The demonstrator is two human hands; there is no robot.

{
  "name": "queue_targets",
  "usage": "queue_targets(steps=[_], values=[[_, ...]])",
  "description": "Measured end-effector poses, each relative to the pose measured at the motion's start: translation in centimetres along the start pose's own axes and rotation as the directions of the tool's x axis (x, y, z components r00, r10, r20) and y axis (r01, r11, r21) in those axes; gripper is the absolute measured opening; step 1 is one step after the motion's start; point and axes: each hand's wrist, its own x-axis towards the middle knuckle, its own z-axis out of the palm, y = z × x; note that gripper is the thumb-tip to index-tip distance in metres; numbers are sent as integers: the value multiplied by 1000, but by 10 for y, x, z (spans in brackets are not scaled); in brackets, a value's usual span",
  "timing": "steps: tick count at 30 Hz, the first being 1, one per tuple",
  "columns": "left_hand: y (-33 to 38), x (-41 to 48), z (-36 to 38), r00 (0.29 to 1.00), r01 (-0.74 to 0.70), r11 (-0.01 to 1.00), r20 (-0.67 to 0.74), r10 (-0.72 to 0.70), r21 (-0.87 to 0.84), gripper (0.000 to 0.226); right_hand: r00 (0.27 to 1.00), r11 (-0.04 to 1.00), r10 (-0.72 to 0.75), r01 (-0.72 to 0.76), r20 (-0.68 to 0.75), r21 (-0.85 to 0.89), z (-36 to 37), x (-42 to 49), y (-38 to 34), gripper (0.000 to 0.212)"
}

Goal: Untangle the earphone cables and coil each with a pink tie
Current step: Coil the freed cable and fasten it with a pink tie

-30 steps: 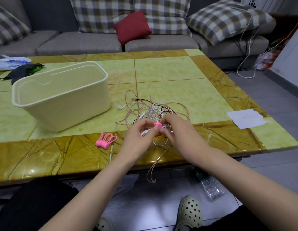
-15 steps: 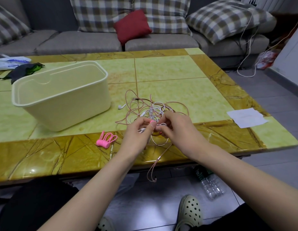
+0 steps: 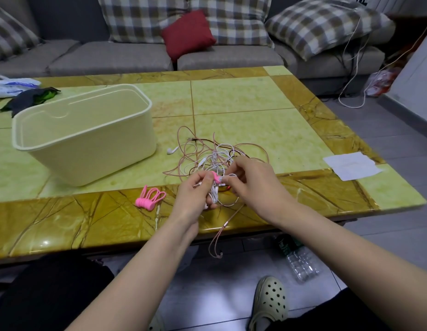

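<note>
A tangle of white and rose-gold earphone cables (image 3: 212, 154) lies on the table near its front edge. My left hand (image 3: 195, 194) grips a small bundle of white cable (image 3: 214, 194) with a jack plug sticking out by the thumb. A pink tie (image 3: 216, 177) sits between both hands, and my right hand (image 3: 253, 185) pinches it and the white cable from the right. One rose-gold cable end (image 3: 219, 235) hangs over the table edge. A white earbud (image 3: 171, 150) lies left of the tangle. Several spare pink ties (image 3: 150, 199) lie together to the left of my hands.
A cream plastic bin (image 3: 88, 132) stands on the left of the yellow-green tiled table (image 3: 243, 101). A white paper (image 3: 353, 166) lies at the right edge. Bags (image 3: 19, 89) sit at the far left. A sofa with cushions is behind, and a plastic bottle (image 3: 298, 259) lies on the floor.
The pink tie, hidden behind my left fingers half a second ago, shows again between my hands. Both hands have shifted slightly while working the white cable.
</note>
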Motion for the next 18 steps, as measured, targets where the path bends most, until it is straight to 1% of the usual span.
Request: queue_targets(steps=[2, 4, 6, 9, 15, 17, 18], values=[[3, 1, -2, 999, -37, 998, 29, 36, 41, 19, 999, 991, -34, 33, -7, -133, -1, 2, -3, 9], [4, -1, -3, 997, -70, 995, 41, 67, 74, 15, 998, 978, -58, 59, 9, -199, -2, 2, -4, 14], [3, -1, -2, 995, -87, 992, 51, 82, 87, 11, 996, 975, -63, 75, 63, -210, -1, 1, -6, 20], [2, -3, 0, 996, -77, 991, 58, 71, 105, 11, 994, 981, -47, 64, 95, -184, 0, 0, -5, 19], [3, -7, -3, 982, -58, 994, 182, 41, 92, 16, 998, 977, -15, 28, 62, -209, -4, -3, 5, 18], [3, -6, -3, 984, -50, 995, 173, 34, 87, 16, 999, 972, -38, 40, 13, -233, -4, -5, 6, 16], [4, -5, -3, 987, -48, 995, 157, 35, 82, 15, 997, 964, -72, 62, -30, -259, -4, -5, 6, 16]])
